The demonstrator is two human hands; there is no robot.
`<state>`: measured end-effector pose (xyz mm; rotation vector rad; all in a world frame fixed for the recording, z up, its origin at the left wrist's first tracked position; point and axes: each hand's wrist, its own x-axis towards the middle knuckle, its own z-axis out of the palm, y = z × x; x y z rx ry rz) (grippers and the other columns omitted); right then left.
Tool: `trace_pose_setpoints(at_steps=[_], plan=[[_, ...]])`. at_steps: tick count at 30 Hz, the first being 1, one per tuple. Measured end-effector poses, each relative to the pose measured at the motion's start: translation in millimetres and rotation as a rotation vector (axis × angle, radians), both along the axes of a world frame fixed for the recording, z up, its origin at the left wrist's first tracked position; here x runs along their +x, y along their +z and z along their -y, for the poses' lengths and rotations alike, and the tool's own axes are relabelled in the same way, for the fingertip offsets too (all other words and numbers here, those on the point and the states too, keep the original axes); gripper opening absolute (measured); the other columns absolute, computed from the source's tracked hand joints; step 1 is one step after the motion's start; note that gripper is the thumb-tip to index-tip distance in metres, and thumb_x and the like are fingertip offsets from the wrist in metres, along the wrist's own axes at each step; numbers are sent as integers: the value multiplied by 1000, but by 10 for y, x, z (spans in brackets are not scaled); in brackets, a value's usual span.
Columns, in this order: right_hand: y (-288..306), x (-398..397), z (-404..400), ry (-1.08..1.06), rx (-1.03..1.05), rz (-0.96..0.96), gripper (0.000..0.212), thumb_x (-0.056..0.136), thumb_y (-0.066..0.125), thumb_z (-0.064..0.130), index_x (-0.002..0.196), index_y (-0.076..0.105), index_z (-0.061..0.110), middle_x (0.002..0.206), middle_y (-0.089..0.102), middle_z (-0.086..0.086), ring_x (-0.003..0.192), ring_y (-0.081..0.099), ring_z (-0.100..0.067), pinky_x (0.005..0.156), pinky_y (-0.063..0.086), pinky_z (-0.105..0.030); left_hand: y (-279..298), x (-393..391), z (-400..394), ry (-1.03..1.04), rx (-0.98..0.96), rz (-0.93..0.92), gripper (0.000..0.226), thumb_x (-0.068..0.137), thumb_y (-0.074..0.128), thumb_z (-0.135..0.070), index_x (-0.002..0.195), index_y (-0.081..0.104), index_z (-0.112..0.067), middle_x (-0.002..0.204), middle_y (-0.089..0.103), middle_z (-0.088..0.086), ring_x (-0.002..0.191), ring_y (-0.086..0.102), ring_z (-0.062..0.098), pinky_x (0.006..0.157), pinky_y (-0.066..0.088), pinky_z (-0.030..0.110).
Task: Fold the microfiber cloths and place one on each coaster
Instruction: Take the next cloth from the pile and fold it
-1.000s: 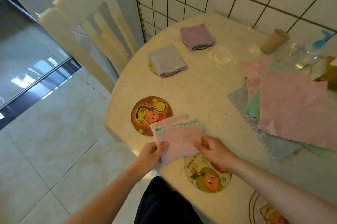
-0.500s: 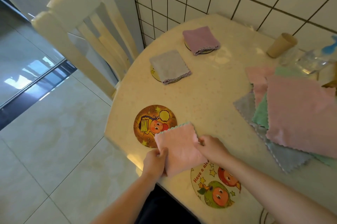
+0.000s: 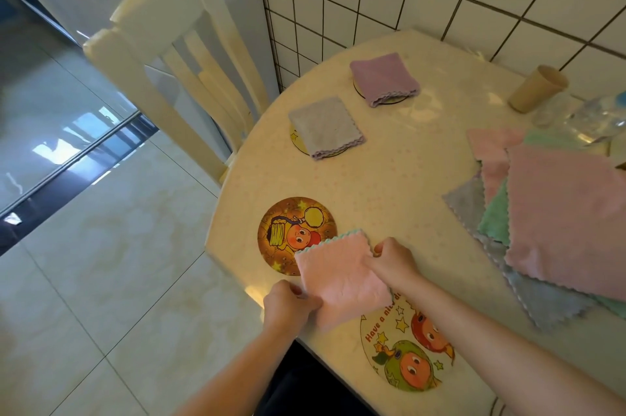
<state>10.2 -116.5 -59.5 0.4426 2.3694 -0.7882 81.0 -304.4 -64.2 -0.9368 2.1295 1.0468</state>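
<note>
My left hand (image 3: 291,305) pinches near-left corner of folded pink cloth (image 3: 342,275); right hand (image 3: 393,259) pinches far-right corner. Cloth overlaps orange coaster (image 3: 296,234) near edge. Keep layers pinched, slide left, centre it, lay flat.

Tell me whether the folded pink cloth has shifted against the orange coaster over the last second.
Yes. The folded pink cloth, held by both hands, has slid left: it now overlaps the right edge of the orange coaster, where before it lay just clear of it.
</note>
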Motion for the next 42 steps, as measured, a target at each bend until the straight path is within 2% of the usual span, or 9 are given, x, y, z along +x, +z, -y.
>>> trace_pose_setpoints(at_steps=[3, 7, 11, 19, 23, 28, 32, 37, 42], plan=[[-20, -25, 27, 17, 2, 43, 18, 75, 61, 28, 77, 56, 11, 77, 60, -3, 65, 57, -18, 49, 39, -25, 2, -30, -9, 54, 68, 58, 37, 68, 79, -26, 97, 58, -15, 92, 63, 1, 85, 58, 16, 69, 48, 29], [-12, 7, 162, 111, 156, 109, 42, 78, 62, 34, 110, 58, 8, 116, 49, -13, 100, 56, -26, 84, 50, -32, 8, -35, -60, 119, 156, 86, 24, 76, 74, -25, 93, 64, -12, 88, 66, 2, 84, 59, 19, 77, 49, 33], [34, 37, 192, 97, 149, 97, 43, 76, 62, 34, 112, 54, 11, 119, 45, -11, 101, 54, -25, 84, 48, -32, 14, -11, -104, 153, 217, 47, 17, 82, 68, -24, 94, 63, -13, 84, 63, 1, 82, 57, 19, 75, 47, 32], [172, -20, 146, -236, -391, 134, 46, 74, 69, 14, 111, 43, 14, 105, 58, -5, 88, 60, -18, 68, 51, -31, 256, -66, 168, 243, 601, -78, 47, 67, 67, -22, 111, 56, -9, 114, 63, 21, 100, 64, 32, 87, 52, 48], [222, -73, 200, -393, -617, 212, 32, 79, 67, 7, 110, 59, 12, 102, 69, -11, 88, 65, -26, 76, 53, -38, 319, -324, 491, 161, 583, -118, 25, 86, 63, -5, 110, 56, -10, 113, 61, 19, 94, 63, 31, 84, 53, 46], [216, -167, 414, -514, -768, 223, 26, 82, 68, 12, 106, 60, 16, 101, 71, -11, 91, 67, -28, 86, 53, -44, 351, -814, 897, -90, 428, -150, 24, 88, 63, -10, 108, 59, -23, 113, 62, 20, 105, 61, 36, 87, 54, 51], [135, -276, 588, -532, -704, 112, 23, 84, 66, 12, 105, 57, 16, 103, 68, -8, 93, 67, -27, 82, 57, -42, 316, -1124, 990, -217, 325, -119, 29, 88, 63, -10, 114, 55, -19, 110, 62, 10, 99, 63, 25, 80, 58, 39], [-14, -460, 688, -348, -343, -53, 26, 84, 62, 14, 110, 57, 13, 101, 63, -2, 96, 61, -20, 84, 52, -35, 197, -1142, 904, -269, 295, -50, 46, 81, 71, -8, 118, 46, -20, 110, 56, 4, 95, 62, 23, 67, 61, 34], [-115, -512, 715, -229, -165, -102, 26, 82, 64, 17, 107, 58, 14, 103, 65, -3, 93, 60, -20, 77, 47, -29, 53, -1000, 871, -325, 139, -187, 63, 75, 73, -13, 126, 36, -21, 101, 55, -5, 87, 59, 16, 60, 55, 27]])
